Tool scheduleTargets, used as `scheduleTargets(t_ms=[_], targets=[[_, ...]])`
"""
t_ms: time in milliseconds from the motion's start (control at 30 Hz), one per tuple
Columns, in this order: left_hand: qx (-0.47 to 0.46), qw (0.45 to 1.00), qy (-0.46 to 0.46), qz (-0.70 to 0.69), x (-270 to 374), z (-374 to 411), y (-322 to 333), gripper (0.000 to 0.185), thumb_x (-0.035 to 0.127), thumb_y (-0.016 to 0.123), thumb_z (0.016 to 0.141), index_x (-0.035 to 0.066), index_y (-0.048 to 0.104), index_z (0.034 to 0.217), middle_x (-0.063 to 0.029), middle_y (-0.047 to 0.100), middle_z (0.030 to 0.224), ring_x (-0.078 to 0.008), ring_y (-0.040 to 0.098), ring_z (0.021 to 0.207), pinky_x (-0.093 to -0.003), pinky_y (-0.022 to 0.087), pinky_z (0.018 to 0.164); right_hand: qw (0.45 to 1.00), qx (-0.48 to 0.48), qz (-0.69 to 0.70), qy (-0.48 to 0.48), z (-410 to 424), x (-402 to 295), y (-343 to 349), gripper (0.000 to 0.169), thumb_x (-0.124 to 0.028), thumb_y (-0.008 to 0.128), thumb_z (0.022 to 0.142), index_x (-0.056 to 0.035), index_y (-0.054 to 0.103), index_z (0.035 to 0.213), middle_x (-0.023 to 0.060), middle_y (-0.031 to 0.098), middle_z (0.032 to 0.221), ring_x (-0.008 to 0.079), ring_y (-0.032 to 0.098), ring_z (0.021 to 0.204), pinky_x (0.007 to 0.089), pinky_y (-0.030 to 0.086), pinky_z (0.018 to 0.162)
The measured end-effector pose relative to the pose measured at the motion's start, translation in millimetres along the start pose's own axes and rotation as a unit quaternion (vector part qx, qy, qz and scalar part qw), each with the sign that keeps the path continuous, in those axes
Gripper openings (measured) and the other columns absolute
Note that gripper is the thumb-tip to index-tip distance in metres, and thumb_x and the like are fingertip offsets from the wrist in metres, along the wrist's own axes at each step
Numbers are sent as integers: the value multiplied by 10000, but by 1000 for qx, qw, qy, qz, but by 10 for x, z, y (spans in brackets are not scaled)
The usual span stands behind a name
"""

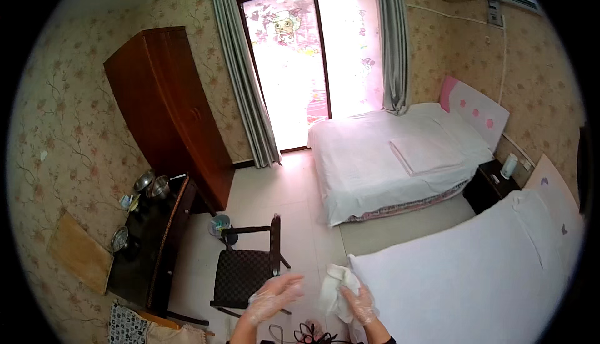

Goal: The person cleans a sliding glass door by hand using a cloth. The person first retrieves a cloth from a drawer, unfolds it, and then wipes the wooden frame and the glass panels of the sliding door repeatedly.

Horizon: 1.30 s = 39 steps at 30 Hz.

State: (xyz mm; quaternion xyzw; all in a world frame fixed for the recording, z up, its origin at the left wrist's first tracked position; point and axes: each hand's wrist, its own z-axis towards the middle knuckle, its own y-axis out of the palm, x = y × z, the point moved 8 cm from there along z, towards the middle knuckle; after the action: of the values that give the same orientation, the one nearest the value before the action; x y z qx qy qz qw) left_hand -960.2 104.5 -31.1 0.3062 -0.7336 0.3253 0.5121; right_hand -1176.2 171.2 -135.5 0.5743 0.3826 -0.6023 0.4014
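My right hand (360,302), in a clear plastic glove, is closed on a white cloth (338,290) that hangs down beside the corner of the nearer bed (450,273). My left hand (276,295) is gloved too; it is raised beside the dark woven-seat chair (243,273), fingers extended and nothing in them. Below, between the two arms, is a bundle of black cable (314,333), partly cut off by the picture's lower edge.
At the left, a dark desk (140,269) bears metal bowls (159,187). A small bin (219,226) stands by the chair. Ahead are a wooden wardrobe (161,104), grey curtains (241,72) and a second bed (375,156) with folded bedding (424,154). A black nightstand (492,187) separates the beds.
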Motion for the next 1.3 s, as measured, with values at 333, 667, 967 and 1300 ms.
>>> scheduleTargets(t_ms=[333,667,967,1300], targets=[[283,959,5,5,-96,24,-1860,323,252,607,977,-10,646,1162,-115,694,1008,-162,677,870,-299,551,791,989,73,-86,96,1639,106,-426,382,-297,720,867,-41,679,1147,85,713,982,183,656,876,359,517,801],[409,910,-56,-32,-434,-143,-2388,302,236,566,974,-24,662,1094,-128,695,911,-184,665,810,-318,546,755,987,-45,-145,44,3183,-532,720,415,-426,677,896,-50,712,1070,71,721,905,182,653,812,347,503,735],[425,893,-136,-62,-675,393,-2555,367,292,639,962,132,624,1292,-123,657,1150,-166,620,1042,-266,480,914,970,-117,-185,109,4586,-413,1532,545,-522,643,902,-18,664,1110,132,715,1014,248,667,961,381,510,841],[362,915,-68,162,672,3351,-2752,299,249,595,976,35,649,1177,-88,680,977,-192,647,861,-323,519,780,931,-223,260,125,7507,1640,1024,512,-416,398,1033,-11,521,1322,66,637,1031,176,598,877,304,518,793]])
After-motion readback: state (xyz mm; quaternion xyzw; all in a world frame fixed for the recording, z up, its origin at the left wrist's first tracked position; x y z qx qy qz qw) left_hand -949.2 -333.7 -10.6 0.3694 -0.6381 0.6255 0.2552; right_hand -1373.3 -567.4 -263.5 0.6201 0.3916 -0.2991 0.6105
